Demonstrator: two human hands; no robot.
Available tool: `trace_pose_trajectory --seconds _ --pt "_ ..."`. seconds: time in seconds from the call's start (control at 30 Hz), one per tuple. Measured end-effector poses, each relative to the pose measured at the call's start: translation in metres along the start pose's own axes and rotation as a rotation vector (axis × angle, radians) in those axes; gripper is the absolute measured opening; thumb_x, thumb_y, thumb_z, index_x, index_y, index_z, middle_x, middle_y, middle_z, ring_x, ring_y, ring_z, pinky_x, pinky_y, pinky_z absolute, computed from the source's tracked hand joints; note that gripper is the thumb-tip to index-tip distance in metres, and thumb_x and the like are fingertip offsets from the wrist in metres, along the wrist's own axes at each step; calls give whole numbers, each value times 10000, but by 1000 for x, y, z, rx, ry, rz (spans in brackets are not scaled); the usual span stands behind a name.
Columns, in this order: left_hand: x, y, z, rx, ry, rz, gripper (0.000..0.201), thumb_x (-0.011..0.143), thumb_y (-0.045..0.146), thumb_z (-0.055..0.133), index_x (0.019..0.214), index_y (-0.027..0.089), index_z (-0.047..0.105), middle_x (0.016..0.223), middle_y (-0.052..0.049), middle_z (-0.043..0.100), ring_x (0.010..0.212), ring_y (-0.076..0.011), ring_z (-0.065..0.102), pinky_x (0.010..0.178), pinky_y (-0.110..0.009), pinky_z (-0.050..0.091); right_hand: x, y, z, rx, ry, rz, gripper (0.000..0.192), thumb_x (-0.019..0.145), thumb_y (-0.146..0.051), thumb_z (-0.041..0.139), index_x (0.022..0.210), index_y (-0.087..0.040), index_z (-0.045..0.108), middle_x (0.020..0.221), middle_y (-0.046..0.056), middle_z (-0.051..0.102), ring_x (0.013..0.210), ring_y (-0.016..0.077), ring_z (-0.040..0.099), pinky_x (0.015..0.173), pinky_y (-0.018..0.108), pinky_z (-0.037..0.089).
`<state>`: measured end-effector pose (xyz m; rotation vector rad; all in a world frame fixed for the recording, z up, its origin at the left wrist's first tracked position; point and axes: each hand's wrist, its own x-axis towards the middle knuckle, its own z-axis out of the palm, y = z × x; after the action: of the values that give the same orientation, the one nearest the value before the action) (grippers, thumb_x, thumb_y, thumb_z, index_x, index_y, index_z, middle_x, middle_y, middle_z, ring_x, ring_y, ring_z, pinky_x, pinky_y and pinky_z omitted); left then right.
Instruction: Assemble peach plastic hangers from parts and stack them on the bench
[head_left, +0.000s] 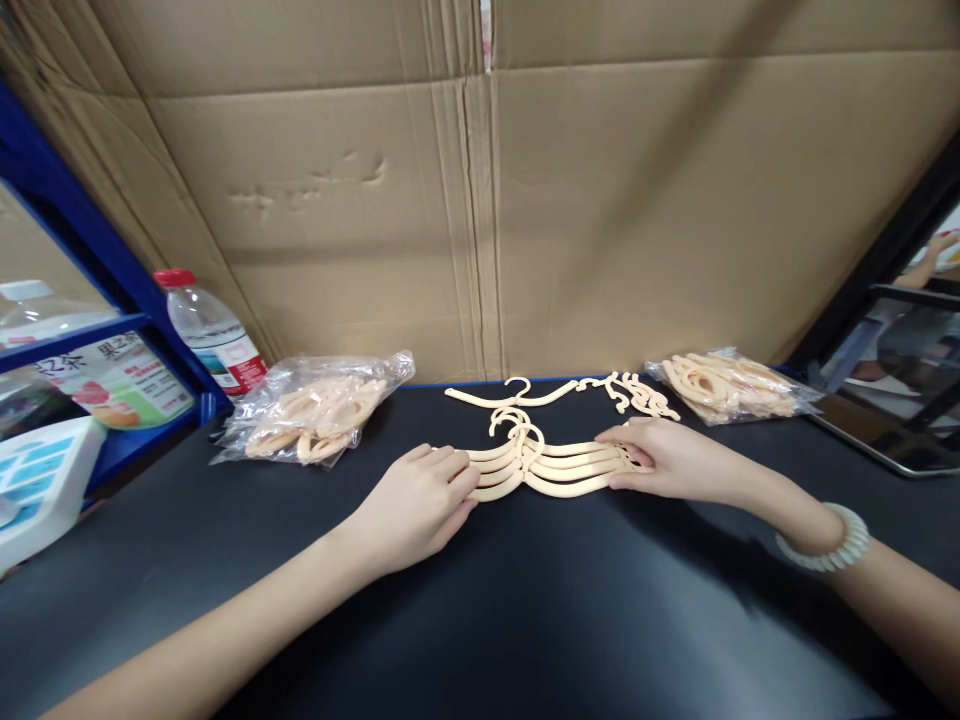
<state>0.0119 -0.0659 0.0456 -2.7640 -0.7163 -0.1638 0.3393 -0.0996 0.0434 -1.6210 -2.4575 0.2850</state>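
Several cream plastic hangers [551,465] lie fanned in a row on the black table [525,620]. My left hand [416,500] rests on their left ends, fingers curled over the tips. At the other side my right hand [667,462] presses flat on their right ends; a pale bead bracelet [829,540] circles that wrist. One single hanger [510,394] lies just behind the row, and a small cluster of hangers [637,392] sits to its right.
A clear bag of hangers [315,415] lies at the back left, another bag [731,385] at the back right. A water bottle [214,335] stands by a blue shelf [90,330]. A cardboard wall [480,200] closes the back. A tablet [885,440] lies far right.
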Motion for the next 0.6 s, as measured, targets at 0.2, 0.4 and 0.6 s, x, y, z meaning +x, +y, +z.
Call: trace_pose_trajectory --seconds 0.2,0.4,0.6 --pt "1 -1 1 -5 32 16 148 904 196 436 810 172 547 820 -48 594 726 -181 542 657 -313 377 0 3 1 16 16 2 451 807 -485 613 1121 -163 644 749 56 648 674 208 589 564 274 375" --pt "1 -1 1 -2 37 15 137 892 178 430 812 171 542 826 -49 586 732 -181 541 655 -313 381 0 0 0 27 11 -1 430 814 -457 606 1121 -159 642 775 60 656 675 204 586 578 277 383" --pt "1 14 5 -74 111 98 125 884 162 428 823 167 538 839 -60 583 746 -189 527 683 -326 400 -1 -6 -1 77 57 -17 456 796 -442 633 1163 -170 621 747 42 616 681 204 574 614 292 409"
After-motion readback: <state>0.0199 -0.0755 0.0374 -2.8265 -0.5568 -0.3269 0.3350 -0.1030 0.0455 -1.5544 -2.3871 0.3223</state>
